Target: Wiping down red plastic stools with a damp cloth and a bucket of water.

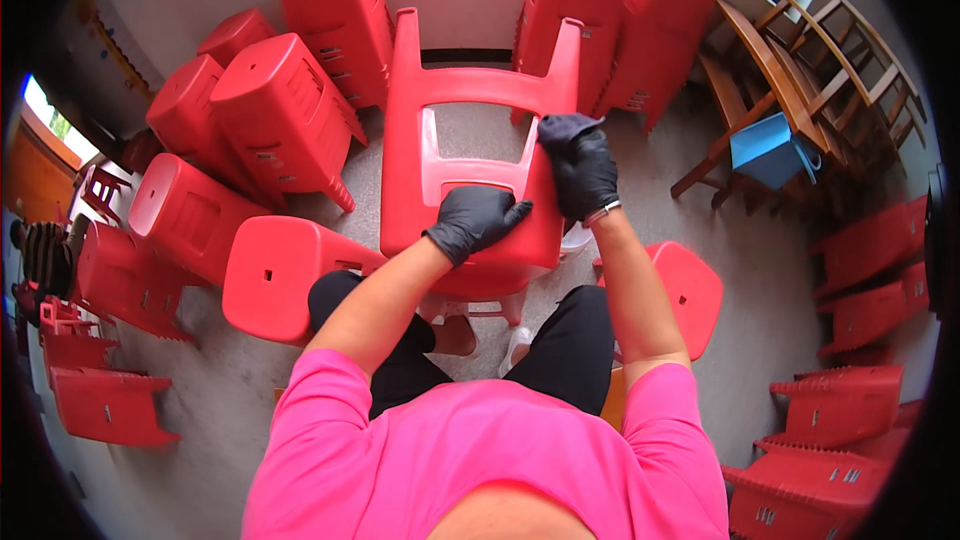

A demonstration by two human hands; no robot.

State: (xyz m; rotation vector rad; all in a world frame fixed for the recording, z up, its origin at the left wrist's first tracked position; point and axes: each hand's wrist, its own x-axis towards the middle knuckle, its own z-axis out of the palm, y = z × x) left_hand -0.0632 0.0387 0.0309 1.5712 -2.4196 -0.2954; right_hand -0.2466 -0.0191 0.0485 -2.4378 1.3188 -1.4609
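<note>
Over grey floor (240, 410), forearms (388, 302) angle inward, left grip (476, 222) clasping a red stool (404, 180), right grip (586, 176), farther out, clutching dark cloth (566, 127).

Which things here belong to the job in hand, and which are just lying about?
In the job:
tipped red stool, under the left hand
dark cloth, in the right hand

Lying about:
stacked red stools by the wall
wooden furniture
blue object, kind unclear

A red plastic stool (480, 88) is lying tipped over, legs pointing away; a dark, bunched cloth (566, 128) is touching its right edge.
</note>
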